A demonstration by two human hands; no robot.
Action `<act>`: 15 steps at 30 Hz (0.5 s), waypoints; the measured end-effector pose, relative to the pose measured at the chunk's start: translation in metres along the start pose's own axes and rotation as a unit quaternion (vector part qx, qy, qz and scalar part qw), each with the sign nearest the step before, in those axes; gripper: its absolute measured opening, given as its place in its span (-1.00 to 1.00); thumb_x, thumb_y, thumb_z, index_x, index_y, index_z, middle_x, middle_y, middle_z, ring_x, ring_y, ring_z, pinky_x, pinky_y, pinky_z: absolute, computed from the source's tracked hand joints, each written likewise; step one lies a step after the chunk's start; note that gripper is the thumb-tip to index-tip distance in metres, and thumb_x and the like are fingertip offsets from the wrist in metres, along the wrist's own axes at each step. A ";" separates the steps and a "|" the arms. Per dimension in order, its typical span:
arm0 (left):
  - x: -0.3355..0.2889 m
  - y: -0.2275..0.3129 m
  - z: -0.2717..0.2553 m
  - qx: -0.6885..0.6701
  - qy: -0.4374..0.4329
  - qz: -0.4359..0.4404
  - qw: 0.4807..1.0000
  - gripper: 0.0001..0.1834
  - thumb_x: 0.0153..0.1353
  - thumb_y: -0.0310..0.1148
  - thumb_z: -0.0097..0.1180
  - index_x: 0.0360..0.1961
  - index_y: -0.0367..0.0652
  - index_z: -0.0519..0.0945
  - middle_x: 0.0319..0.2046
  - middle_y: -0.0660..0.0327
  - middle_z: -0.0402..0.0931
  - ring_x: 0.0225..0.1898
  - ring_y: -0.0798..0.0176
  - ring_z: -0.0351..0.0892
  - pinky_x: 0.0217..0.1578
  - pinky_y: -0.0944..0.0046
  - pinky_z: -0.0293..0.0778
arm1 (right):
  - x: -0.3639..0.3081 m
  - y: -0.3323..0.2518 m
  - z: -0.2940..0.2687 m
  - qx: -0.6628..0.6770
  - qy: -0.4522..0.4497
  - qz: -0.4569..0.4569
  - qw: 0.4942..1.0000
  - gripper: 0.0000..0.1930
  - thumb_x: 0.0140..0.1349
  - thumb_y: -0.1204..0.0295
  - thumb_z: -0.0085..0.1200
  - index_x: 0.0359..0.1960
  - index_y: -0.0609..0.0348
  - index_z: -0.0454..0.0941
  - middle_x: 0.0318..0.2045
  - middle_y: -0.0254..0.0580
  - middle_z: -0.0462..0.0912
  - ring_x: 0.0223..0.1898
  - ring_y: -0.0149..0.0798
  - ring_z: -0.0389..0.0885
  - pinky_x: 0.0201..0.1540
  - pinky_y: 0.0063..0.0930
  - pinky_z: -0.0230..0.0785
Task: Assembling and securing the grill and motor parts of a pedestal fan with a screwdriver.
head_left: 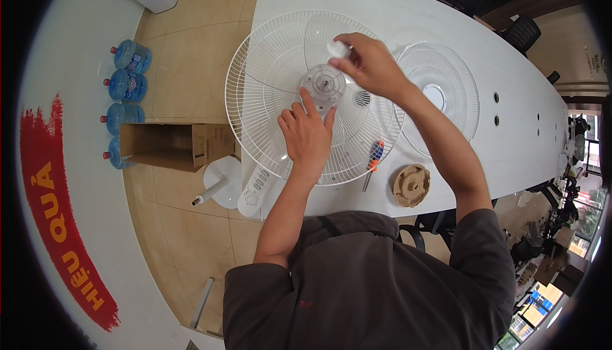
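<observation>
A white wire fan grille [245, 117] lies on the table with a clear fan blade [319, 28] inside it. My left hand [302, 134] rests over the near part of the grille, fingers spread, its index fingertip at the edge of the clear blade hub [323, 82]. A thin shaft end shows at the hub's middle. Up and to the right of the hub, my right hand [370, 63] pinches a small white round cap [338, 48], somewhat blurred. The cap is held apart from the hub. From under the grille's near left sticks out the white fan body [254, 194] with buttons.
Right of the fan, a second round grille [440, 63] lies on the white table [510, 82]. An orange and blue screwdriver [375, 157] and a round brown pulp piece [411, 185] lie nearer me. On the floor are a cardboard box [213, 143], a white base [223, 184] and blue water bottles [124, 117].
</observation>
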State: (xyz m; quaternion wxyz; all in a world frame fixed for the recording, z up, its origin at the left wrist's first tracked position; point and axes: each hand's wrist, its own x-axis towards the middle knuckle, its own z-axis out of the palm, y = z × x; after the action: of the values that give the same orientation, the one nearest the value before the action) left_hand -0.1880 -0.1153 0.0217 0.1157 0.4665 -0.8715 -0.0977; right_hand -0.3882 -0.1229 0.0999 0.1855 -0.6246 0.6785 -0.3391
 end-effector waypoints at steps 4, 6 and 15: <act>0.001 -0.004 -0.007 -0.003 -0.005 -0.013 1.000 -0.17 0.33 0.11 0.14 0.34 -0.41 0.32 -0.23 -0.03 0.50 -0.19 -0.03 0.42 0.01 0.00 0.29 | -0.069 -0.021 -0.046 0.109 -0.074 0.126 0.983 -0.58 0.27 0.32 0.31 0.08 0.30 0.57 -0.29 -0.14 0.65 -0.41 -0.40 0.58 -0.32 -0.49 0.45; 0.003 -0.006 -0.005 0.003 0.000 -0.012 1.000 -0.17 0.34 0.11 0.14 0.34 -0.41 0.33 -0.23 -0.04 0.50 -0.19 -0.03 0.42 0.00 0.00 0.30 | -0.136 -0.009 -0.045 0.233 -0.127 0.152 0.952 -0.60 0.23 0.31 0.36 0.02 0.26 0.61 -0.34 -0.25 0.66 -0.45 -0.44 0.54 -0.33 -0.52 0.42; 0.006 0.000 -0.002 0.019 0.006 0.004 1.000 -0.17 0.35 0.12 0.12 0.34 -0.41 0.32 -0.21 -0.05 0.51 -0.19 -0.04 0.45 -0.01 -0.02 0.31 | -0.300 0.040 0.162 0.041 -0.145 0.326 0.933 -0.38 0.03 0.29 0.46 0.11 0.25 0.52 0.05 0.10 0.59 -0.01 0.06 0.63 0.02 -0.14 0.50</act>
State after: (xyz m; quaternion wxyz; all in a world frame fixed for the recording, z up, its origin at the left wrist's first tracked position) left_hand -0.1908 -0.1201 0.0245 0.1127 0.4652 -0.8745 -0.0779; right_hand -0.2625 0.1318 -0.0929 0.4076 -0.4031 0.7963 -0.1932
